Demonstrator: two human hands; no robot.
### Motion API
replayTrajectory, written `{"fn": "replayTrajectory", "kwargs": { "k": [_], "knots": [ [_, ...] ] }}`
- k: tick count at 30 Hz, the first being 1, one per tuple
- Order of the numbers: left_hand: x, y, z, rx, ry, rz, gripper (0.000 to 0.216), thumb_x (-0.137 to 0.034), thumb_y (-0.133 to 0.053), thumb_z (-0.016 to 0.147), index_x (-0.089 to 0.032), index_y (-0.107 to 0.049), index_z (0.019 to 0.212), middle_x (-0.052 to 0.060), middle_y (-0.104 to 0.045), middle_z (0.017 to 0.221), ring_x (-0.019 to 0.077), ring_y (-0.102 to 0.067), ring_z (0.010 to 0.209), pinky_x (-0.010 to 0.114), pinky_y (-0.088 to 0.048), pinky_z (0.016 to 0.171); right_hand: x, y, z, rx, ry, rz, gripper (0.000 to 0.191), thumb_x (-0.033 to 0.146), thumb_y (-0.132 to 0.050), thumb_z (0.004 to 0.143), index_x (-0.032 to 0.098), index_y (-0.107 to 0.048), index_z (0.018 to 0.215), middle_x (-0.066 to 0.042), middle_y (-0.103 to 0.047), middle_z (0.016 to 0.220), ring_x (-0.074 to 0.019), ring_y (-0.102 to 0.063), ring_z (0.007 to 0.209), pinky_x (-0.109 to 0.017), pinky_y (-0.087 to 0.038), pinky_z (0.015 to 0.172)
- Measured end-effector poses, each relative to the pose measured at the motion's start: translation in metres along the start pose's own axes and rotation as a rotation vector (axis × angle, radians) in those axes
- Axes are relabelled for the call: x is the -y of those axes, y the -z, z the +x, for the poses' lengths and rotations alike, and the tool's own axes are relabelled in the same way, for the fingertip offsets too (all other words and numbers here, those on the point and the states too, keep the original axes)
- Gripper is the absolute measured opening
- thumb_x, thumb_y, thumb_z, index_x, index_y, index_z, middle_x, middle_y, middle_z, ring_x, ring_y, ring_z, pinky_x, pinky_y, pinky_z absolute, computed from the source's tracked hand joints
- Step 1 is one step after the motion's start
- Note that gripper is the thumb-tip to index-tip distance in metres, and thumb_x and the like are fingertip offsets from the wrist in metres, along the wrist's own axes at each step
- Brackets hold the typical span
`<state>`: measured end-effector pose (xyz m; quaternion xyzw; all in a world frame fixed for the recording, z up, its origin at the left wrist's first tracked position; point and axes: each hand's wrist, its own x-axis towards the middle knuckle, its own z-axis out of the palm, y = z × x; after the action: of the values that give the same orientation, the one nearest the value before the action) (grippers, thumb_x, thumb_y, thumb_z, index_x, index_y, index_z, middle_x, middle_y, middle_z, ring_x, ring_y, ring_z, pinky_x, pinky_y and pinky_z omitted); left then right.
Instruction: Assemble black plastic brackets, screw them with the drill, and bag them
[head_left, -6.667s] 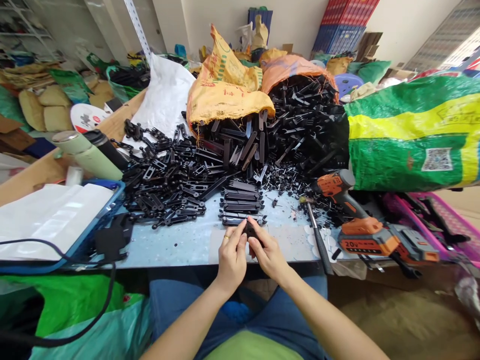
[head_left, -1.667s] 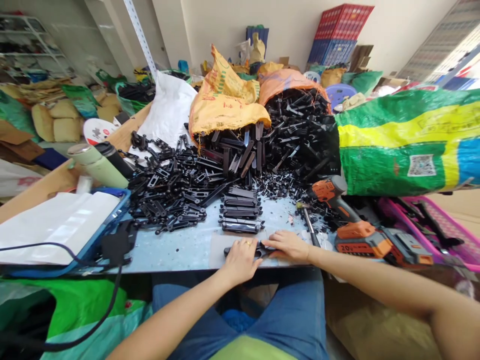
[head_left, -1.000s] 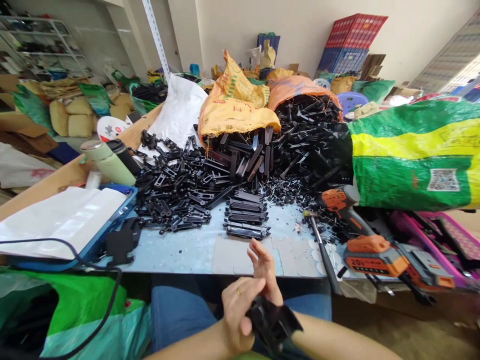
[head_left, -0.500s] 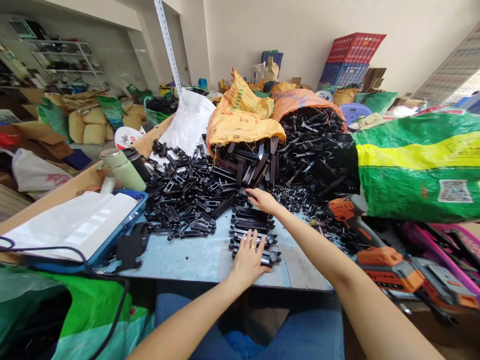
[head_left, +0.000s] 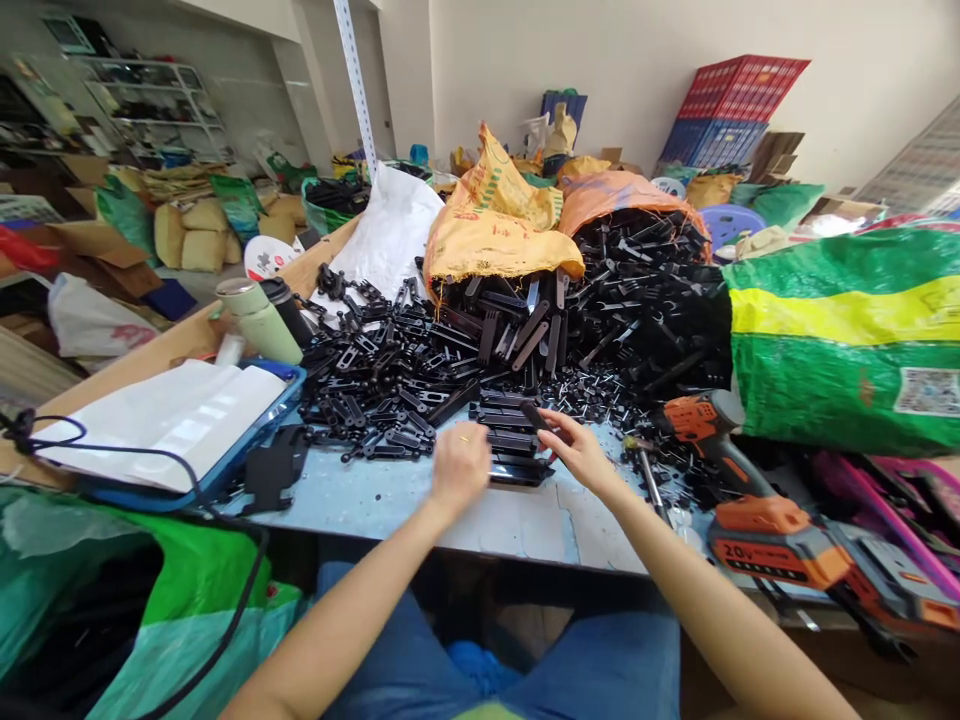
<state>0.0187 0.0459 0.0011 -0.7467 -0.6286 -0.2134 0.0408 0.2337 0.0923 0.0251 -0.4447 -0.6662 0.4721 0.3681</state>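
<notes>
A short stack of flat black plastic parts (head_left: 512,441) lies on the pale blue table (head_left: 375,495) in front of me. My right hand (head_left: 576,449) hovers at the stack's right end, its thumb and fingers pinched on a black plastic strip (head_left: 533,414). My left hand (head_left: 462,466) sits at the stack's left end, touching or almost touching it. It is smeared by motion and its fingers do not show clearly. Behind the stack spreads a large heap of loose black plastic pieces (head_left: 390,360).
A yellow sack (head_left: 499,235) and an orange sack (head_left: 622,195) spill black parts at the back. A green and yellow sack (head_left: 847,330) lies right. An orange drill (head_left: 739,500) and a hammer (head_left: 651,475) rest nearby. A blue tray (head_left: 247,440), a green bottle (head_left: 259,318) and a black cable (head_left: 45,440) are at the left.
My right hand has drawn back from the heap with a black strip in its fingers. My left hand has slid from the top of the stack to its left end.
</notes>
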Motion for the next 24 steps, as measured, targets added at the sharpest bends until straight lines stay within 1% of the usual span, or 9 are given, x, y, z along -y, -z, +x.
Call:
{"fn": "replayTrajectory", "kwargs": {
  "k": [2, 6, 10, 13, 15, 17, 19, 22, 24],
  "knots": [
    [0.034, 0.015, 0.005, 0.079, 0.256, 0.122, 0.033, -0.016, -0.037, 0.085, -0.012, -0.053, 0.113, 0.016, -0.055, 0.112, 0.0274, -0.047, 0.108, 0.041, -0.037, 0.088, 0.001, -0.004, -0.024, 0.028, -0.106, 0.133, 0.048, 0.043, -0.058, 0.079, 0.02, -0.051, 0.121, -0.005, -0.059, 0.095, -0.0147, -0.06, 0.07, -0.025, -0.049, 0.054],
    [0.083, 0.03, 0.006, 0.27, 0.22, 0.195, 0.028, -0.01, -0.042, 0.077, -0.016, -0.059, 0.098, 0.012, -0.057, 0.102, 0.0266, -0.048, 0.101, 0.038, -0.039, 0.083, 0.005, -0.019, -0.051, 0.021, -0.298, 0.372, 0.045, 0.045, -0.057, 0.079, 0.019, -0.053, 0.115, -0.003, -0.059, 0.084, -0.0142, -0.06, 0.064, -0.025, -0.049, 0.051],
    [0.104, 0.034, -0.017, 0.306, 0.295, 0.289, 0.027, -0.013, -0.044, 0.075, -0.011, -0.057, 0.098, 0.016, -0.055, 0.1, 0.0305, -0.048, 0.099, 0.043, -0.039, 0.081, 0.009, -0.037, -0.062, 0.054, -0.386, 0.519, 0.04, 0.046, -0.058, 0.079, 0.02, -0.054, 0.11, -0.004, -0.06, 0.088, -0.0149, -0.061, 0.066, -0.025, -0.051, 0.053],
    [0.116, 0.036, -0.033, 0.336, 0.378, 0.375, 0.027, -0.014, -0.041, 0.077, -0.012, -0.057, 0.099, 0.018, -0.052, 0.108, 0.0314, -0.047, 0.101, 0.042, -0.039, 0.079, 0.009, -0.044, -0.067, 0.105, -0.4, 0.513, 0.042, 0.048, -0.052, 0.082, 0.02, -0.052, 0.113, -0.005, -0.06, 0.089, -0.016, -0.062, 0.068, -0.027, -0.051, 0.054],
    [0.125, 0.04, -0.04, 0.344, 0.33, 0.336, 0.024, -0.013, -0.043, 0.075, -0.014, -0.058, 0.094, 0.017, -0.052, 0.11, 0.0312, -0.047, 0.103, 0.041, -0.04, 0.079, 0.009, -0.044, -0.071, 0.149, -0.341, 0.365, 0.045, 0.048, -0.05, 0.082, 0.02, -0.051, 0.118, -0.007, -0.061, 0.095, -0.0178, -0.062, 0.073, -0.03, -0.052, 0.06],
    [0.132, 0.046, -0.045, 0.342, 0.233, 0.194, 0.016, -0.017, -0.048, 0.074, -0.016, -0.057, 0.088, 0.014, -0.056, 0.103, 0.0292, -0.049, 0.1, 0.038, -0.041, 0.079, 0.011, -0.037, -0.076, 0.211, -0.193, 0.08, 0.047, 0.044, -0.054, 0.081, 0.022, -0.05, 0.121, -0.009, -0.059, 0.108, -0.021, -0.06, 0.089, -0.035, -0.05, 0.075],
    [0.133, 0.054, -0.051, 0.312, 0.173, -0.016, 0.012, -0.026, -0.053, 0.075, -0.018, -0.055, 0.084, 0.009, -0.059, 0.091, 0.0259, -0.054, 0.091, 0.036, -0.043, 0.076, 0.013, -0.027, -0.083, 0.317, -0.008, -0.256, 0.045, 0.034, -0.058, 0.079, 0.023, -0.051, 0.122, -0.008, -0.056, 0.117, -0.0226, -0.053, 0.105, -0.04, -0.04, 0.093],
    [0.119, 0.062, -0.058, 0.085, 0.205, -0.328, 0.016, -0.035, -0.056, 0.075, -0.02, -0.051, 0.08, 0.005, -0.061, 0.085, 0.0225, -0.058, 0.084, 0.035, -0.045, 0.076, 0.013, -0.01, -0.094, 0.49, 0.155, -0.646, 0.042, 0.012, -0.053, 0.076, 0.026, -0.057, 0.115, -0.005, -0.059, 0.113, -0.0213, -0.047, 0.111, -0.048, -0.017, 0.107],
    [0.099, 0.062, -0.059, -0.106, 0.244, -0.569, 0.018, -0.032, -0.058, 0.074, -0.02, -0.046, 0.079, 0.007, -0.063, 0.095, 0.0218, -0.059, 0.092, 0.036, -0.045, 0.082, 0.01, -0.004, -0.099, 0.484, 0.161, -0.824, 0.041, 0.004, -0.046, 0.074, 0.027, -0.062, 0.103, -0.003, -0.056, 0.117, -0.0213, -0.044, 0.114, -0.05, -0.011, 0.107]
  ]
}}
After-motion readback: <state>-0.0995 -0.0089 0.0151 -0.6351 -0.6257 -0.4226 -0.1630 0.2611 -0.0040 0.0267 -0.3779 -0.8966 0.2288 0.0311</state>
